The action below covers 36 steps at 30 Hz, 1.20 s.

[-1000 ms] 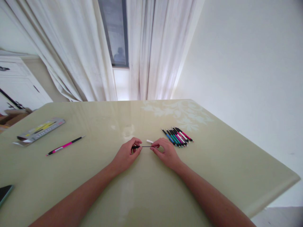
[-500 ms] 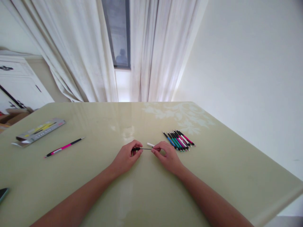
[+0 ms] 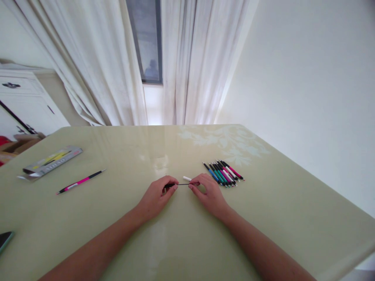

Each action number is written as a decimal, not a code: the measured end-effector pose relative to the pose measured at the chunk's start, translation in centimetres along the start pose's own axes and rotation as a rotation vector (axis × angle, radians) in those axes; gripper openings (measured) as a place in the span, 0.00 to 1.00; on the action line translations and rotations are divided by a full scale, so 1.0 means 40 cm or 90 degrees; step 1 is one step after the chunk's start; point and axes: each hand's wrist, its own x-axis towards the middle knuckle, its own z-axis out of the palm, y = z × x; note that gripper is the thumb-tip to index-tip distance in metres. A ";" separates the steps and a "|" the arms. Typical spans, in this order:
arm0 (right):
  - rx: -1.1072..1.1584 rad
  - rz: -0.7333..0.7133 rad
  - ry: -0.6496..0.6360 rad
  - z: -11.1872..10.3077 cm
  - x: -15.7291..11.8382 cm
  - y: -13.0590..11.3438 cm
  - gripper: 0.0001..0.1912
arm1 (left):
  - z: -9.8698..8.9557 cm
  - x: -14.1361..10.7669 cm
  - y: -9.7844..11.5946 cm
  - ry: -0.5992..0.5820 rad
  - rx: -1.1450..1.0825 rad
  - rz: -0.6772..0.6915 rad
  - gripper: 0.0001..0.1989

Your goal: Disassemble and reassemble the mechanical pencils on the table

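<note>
My left hand (image 3: 155, 196) pinches a short black pen part (image 3: 169, 186) near the middle of the table. A thin dark rod (image 3: 183, 184) spans the gap from it to my right hand (image 3: 209, 195), whose thumb and fingertips are closed on the rod's other end. Just behind my right fingertips lies a white pen barrel (image 3: 186, 178), partly hidden by them. To the right of that hand, several coloured pens (image 3: 224, 173) lie side by side. A pink and black pen (image 3: 80, 182) rests alone on the left.
An opened grey and yellow box (image 3: 52, 162) lies at the table's left (image 3: 123, 148). The corner of a dark device (image 3: 5, 239) shows at the left edge. Beyond the table are curtains, a window and a white cabinet (image 3: 32, 101).
The view has shifted slightly. Both hands keep their pinch, and the visible stretch of rod between them looks about the same.
</note>
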 end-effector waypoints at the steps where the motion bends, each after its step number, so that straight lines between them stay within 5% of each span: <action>1: -0.003 -0.003 -0.002 0.000 -0.001 -0.002 0.02 | 0.001 0.000 -0.002 -0.004 -0.004 -0.007 0.10; 15: -0.028 -0.011 -0.034 -0.001 -0.006 -0.015 0.02 | 0.000 -0.004 0.003 -0.013 0.034 0.017 0.11; 21: -0.047 0.084 0.096 -0.025 0.004 -0.003 0.06 | -0.002 0.003 -0.018 0.160 0.056 -0.018 0.11; 29: -0.184 0.035 -0.026 0.014 -0.007 -0.011 0.03 | 0.003 -0.002 -0.012 -0.033 0.185 0.119 0.06; 36: -0.199 0.054 -0.003 0.007 -0.004 -0.004 0.04 | 0.006 -0.002 -0.005 -0.002 0.205 0.070 0.11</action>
